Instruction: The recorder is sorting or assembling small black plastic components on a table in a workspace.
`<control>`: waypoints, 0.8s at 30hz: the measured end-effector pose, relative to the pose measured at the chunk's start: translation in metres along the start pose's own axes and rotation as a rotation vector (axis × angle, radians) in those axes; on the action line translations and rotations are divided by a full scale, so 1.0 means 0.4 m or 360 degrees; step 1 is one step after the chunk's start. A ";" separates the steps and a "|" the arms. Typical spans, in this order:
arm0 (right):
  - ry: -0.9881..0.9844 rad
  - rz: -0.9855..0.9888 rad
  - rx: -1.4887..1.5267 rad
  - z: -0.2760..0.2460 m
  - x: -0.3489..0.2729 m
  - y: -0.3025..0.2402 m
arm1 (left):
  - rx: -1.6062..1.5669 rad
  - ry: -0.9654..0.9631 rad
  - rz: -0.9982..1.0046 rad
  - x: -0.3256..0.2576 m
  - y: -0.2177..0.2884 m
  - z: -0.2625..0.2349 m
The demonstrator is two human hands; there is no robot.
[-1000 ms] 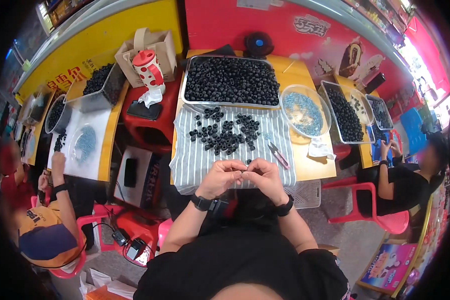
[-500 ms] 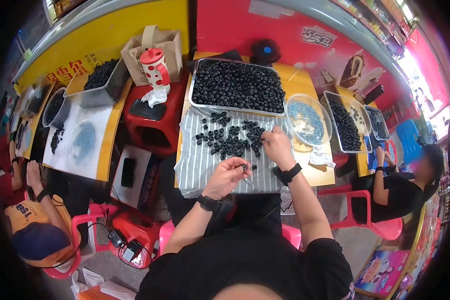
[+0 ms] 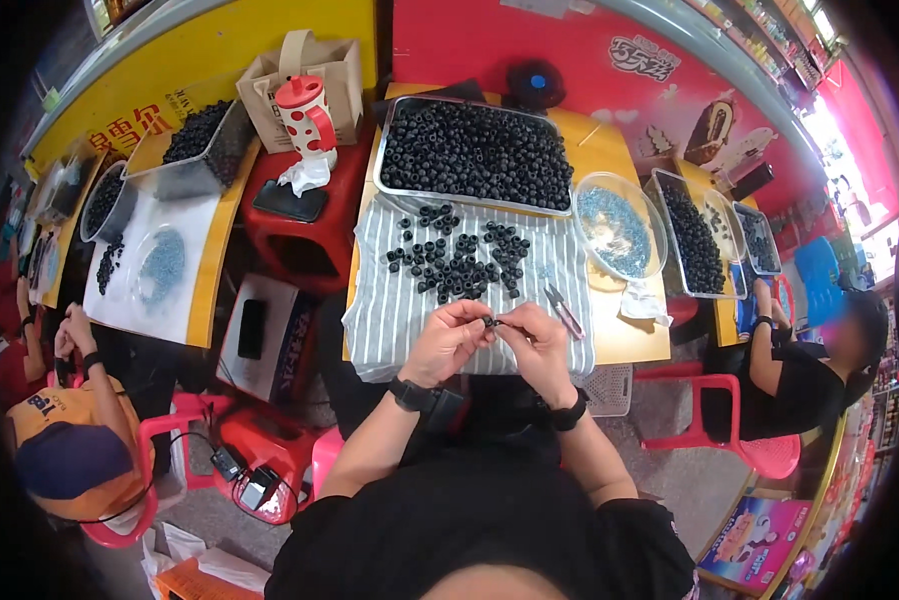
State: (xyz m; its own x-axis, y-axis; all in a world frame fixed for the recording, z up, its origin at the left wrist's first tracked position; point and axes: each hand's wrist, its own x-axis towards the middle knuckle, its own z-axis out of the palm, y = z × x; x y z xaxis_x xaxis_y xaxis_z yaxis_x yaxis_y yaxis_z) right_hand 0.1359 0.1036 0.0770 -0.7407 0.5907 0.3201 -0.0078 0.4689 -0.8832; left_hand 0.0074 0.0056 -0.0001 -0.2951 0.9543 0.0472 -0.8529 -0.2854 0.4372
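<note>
We work at a yellow surface draped with a striped grey cloth, both our hands meeting over its near edge at six o'clock. At twelve o'clock sits a metal tray heaped with small black rings; at two o'clock a clear bowl holds pale blue bits, and beyond it a further tray of black pieces stands before a seated person in black. At ten o'clock a red stool carries a dark phone, crumpled tissue and a red spotted jug. A loose scatter of black rings lies on the cloth at twelve o'clock from our hands, apart from them and nearer the middle of the cloth. A slim pink-handled tool lies just beside our right hand, at its two o'clock. Our left hand and right hand face each other, fingers pinched together on one small black piece held between them; its shape and long axis are too small to tell. It sits at the left fingertips' three o'clock and the right fingertips' nine o'clock, both hands about equally near.
</note>
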 end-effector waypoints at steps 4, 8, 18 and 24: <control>0.0042 -0.0180 -0.0057 0.005 -0.007 0.005 | 0.0048 -0.0017 -0.0026 -0.001 -0.004 -0.005; 0.0025 -0.0174 -0.0131 0.006 -0.009 0.000 | 0.0045 -0.0026 -0.0010 -0.001 -0.003 0.006; -0.0001 -0.0125 -0.0108 0.001 -0.014 0.000 | 0.0046 -0.0006 0.0027 -0.001 -0.008 0.002; -0.0178 0.0185 0.0140 -0.012 -0.008 0.009 | 0.0095 -0.0025 0.0011 -0.005 -0.006 -0.001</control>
State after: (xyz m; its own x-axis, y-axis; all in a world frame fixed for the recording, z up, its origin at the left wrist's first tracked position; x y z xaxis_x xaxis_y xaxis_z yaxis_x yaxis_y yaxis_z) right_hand 0.1415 0.1068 0.0744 -0.8102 0.5583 0.1785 0.0271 0.3399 -0.9401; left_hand 0.0100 0.0044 -0.0018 -0.2939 0.9537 0.0643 -0.8236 -0.2868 0.4894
